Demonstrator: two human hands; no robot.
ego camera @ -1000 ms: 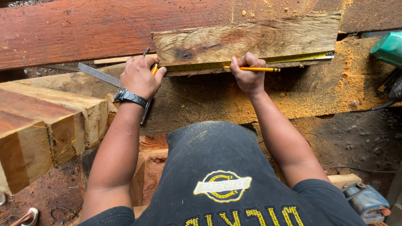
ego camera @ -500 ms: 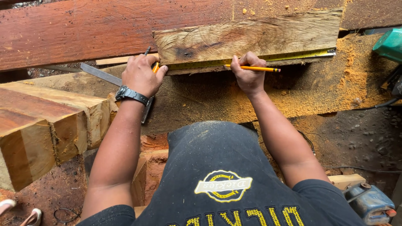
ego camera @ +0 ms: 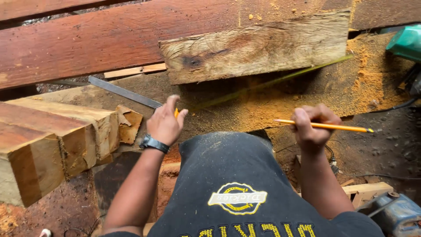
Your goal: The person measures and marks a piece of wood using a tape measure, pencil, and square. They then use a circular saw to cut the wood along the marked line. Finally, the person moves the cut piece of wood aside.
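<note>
Pencil (ego camera: 324,126), slender, yellow-orange with a dark tip, lies level in my closed right hand (ego camera: 312,127), pointing right. My left hand (ego camera: 165,123) loosely pinches the yellow tape measure (ego camera: 176,113). Beyond both hands, well apart, rests the rough, weathered plank (ego camera: 258,46) on sawdust-strewn surface (ego camera: 359,83).

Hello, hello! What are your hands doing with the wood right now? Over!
Right hand grips yellow pencil. Left hand pinches something yellow beside metal ruler. Weathered plank untouched. Nothing between.
</note>
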